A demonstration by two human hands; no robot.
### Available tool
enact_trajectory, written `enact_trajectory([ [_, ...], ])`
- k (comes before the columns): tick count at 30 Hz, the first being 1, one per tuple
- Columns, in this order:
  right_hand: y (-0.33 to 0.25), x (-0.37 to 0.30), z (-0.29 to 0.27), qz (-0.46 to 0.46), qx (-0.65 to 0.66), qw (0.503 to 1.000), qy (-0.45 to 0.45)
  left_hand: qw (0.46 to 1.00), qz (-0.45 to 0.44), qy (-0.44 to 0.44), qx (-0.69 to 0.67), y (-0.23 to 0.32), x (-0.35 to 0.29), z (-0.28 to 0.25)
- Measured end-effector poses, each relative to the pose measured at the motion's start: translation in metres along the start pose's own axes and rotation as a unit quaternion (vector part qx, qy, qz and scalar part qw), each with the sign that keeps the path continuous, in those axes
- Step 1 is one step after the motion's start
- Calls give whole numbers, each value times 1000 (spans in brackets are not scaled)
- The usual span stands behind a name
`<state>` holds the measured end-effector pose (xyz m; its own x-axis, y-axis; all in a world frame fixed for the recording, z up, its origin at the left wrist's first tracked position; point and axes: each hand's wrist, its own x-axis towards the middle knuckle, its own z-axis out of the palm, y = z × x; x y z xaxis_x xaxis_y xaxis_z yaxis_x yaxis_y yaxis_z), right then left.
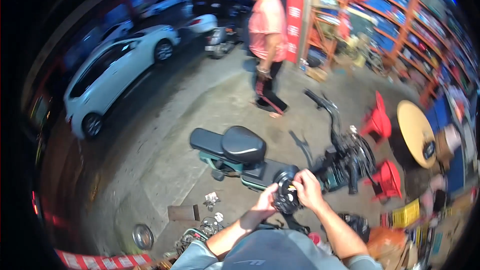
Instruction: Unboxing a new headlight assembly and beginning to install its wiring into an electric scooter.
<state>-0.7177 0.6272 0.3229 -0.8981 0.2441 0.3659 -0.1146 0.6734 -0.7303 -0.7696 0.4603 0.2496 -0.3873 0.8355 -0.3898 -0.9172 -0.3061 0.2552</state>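
Observation:
Both hands are at a round black part (286, 201) with shiny curved surfaces and a small yellow spot, held in front of my body. My left hand (266, 202) grips its left side with curled fingers. At the upper right edge of the part, my right hand (308, 189) is closed, fingertips pressed on it. What the part is exactly, I cannot make out. Just beyond it stands an electric scooter with a black seat (243, 144) and green lower body. Its stripped front end (340, 162), with handlebar and loose wiring, lies to the right of my hands.
A person (267, 35) in a pink shirt walks past beyond the scooter. Red plastic chairs (384, 182) and a round tan table (416, 132) stand right, before loaded orange shelves (407, 25). A brown box (183, 213) and round metal part (143, 236) lie lower left. A white car (117, 65) is outside.

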Motion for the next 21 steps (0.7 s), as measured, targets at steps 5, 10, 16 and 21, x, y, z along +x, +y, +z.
enact_trajectory([
  [5,5,-9,-11,16,-32,999,24,999,-21,-6,29,1,9,8],
  [10,11,-27,-17,11,-19,998,58,998,-37,-32,30,1,13,24],
  [16,9,-36,-23,23,-37,997,65,996,-80,-19,38,-5,16,17],
  [21,17,-41,-28,33,-36,997,67,996,-59,11,68,-7,13,16],
])
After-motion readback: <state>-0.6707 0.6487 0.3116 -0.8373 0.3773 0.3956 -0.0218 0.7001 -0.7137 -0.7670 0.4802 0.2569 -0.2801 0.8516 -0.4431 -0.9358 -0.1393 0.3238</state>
